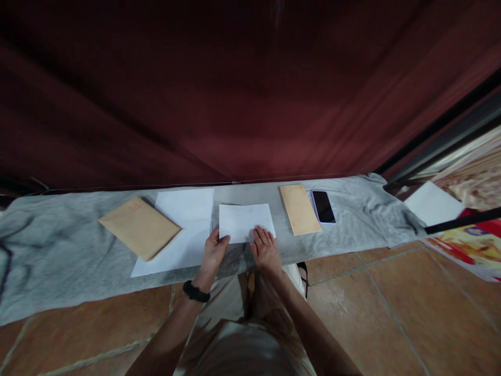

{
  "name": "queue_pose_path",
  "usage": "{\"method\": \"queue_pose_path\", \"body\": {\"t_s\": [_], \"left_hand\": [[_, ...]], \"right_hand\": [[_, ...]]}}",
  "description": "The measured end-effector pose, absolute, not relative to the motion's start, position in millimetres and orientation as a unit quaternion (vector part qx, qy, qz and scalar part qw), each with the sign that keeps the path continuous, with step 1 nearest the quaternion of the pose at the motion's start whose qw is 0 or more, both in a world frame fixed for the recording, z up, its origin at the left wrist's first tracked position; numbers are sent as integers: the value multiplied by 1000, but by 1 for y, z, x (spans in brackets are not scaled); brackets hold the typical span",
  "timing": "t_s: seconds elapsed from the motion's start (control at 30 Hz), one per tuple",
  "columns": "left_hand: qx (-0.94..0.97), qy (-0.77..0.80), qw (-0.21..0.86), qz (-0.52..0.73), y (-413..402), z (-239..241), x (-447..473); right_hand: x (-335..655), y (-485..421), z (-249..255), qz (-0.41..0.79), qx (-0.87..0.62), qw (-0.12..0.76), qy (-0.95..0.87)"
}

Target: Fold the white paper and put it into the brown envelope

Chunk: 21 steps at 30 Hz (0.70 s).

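A white sheet of paper (243, 216), seemingly folded, lies in front of me on the grey cloth. My left hand (214, 251) pinches its lower left corner, thumb on top. Across its lower right part my right hand (266, 251) rests flat, fingers stretched out over the paper. To the right of the sheet is a brown envelope (299, 209). Larger white paper (188, 209) lies to the left, partly covered by a stack of brown envelopes (139, 227).
A phone (324, 207) lies beside the single envelope. The grey cloth (360, 214) covers a long narrow surface against a dark red curtain (242, 104). Another white sheet (434, 203) and a colourful printed package (473, 243) are at the far right. Tiled floor (352, 308) shows below.
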<state>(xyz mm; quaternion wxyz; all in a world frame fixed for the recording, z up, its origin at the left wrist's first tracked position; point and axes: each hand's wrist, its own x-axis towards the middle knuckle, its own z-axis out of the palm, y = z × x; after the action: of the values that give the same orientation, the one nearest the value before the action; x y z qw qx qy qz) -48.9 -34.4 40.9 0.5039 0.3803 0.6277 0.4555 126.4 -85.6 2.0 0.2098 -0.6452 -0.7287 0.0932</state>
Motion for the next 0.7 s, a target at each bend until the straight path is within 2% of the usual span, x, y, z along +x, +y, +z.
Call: {"method": "queue_pose_path", "body": {"t_s": [0.2, 0.3, 0.37, 0.43, 0.57, 0.7], "left_hand": [[331, 621, 540, 461, -34, 50, -51], [333, 594, 561, 471, -37, 67, -49], [353, 556, 582, 478, -39, 80, -45], [369, 509, 601, 493, -39, 92, -42], [382, 519, 588, 489, -34, 94, -38], [317, 531, 657, 431, -35, 69, -30]], "right_hand": [[111, -76, 6, 95, -610, 207, -759], [107, -80, 15, 121, -591, 240, -760], [106, -78, 27, 168, -596, 306, -723], [105, -72, 43, 246, -582, 410, -658], [103, -58, 73, 408, -537, 625, -394], [101, -57, 77, 490, -447, 707, -246]]}}
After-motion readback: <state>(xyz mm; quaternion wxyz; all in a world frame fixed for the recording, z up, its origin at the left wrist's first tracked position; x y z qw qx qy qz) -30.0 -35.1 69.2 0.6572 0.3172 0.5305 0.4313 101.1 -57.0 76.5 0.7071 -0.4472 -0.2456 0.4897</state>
